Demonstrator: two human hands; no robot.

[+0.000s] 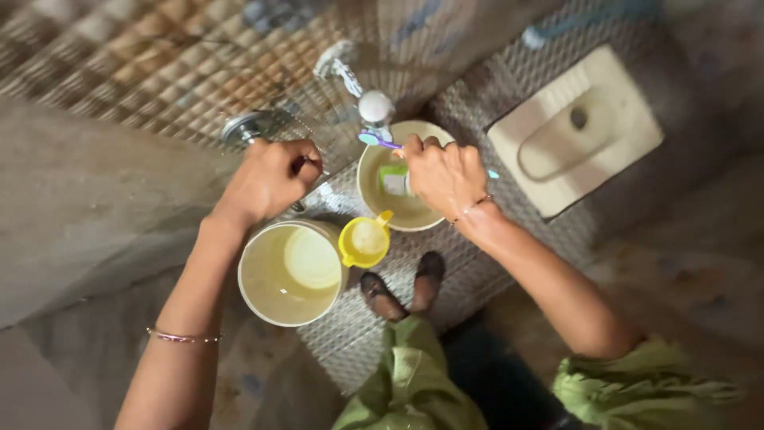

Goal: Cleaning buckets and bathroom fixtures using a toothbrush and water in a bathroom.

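Two round plastic buckets are seen: the nearer [290, 273] carries one yellow mug [364, 241]. Over the farther [398, 191], the right hand [442, 173] is clamped on one toothbrush [379, 142]; the left hand [269, 179] is closed around one metal tap [253, 127].

A tap [362, 91] is fixed on the tiled wall [159, 64], and a smaller bucket [374, 187] is placed directly under it. A toothbrush [378, 141] is held by the right hand [442, 175] over this bucket, just below the tap. A wall valve [247, 127] is found to the left of the tap, and the left hand [267, 179] is closed just beside it. A larger bucket [290, 275] is set below the left hand, nearer to the person. A mug [364, 241] is hung on its right rim, between the two buckets. The feet [402, 287] are placed below the smaller bucket. A squat toilet pan [577, 131] is set in the floor to the right, well apart from the buckets.
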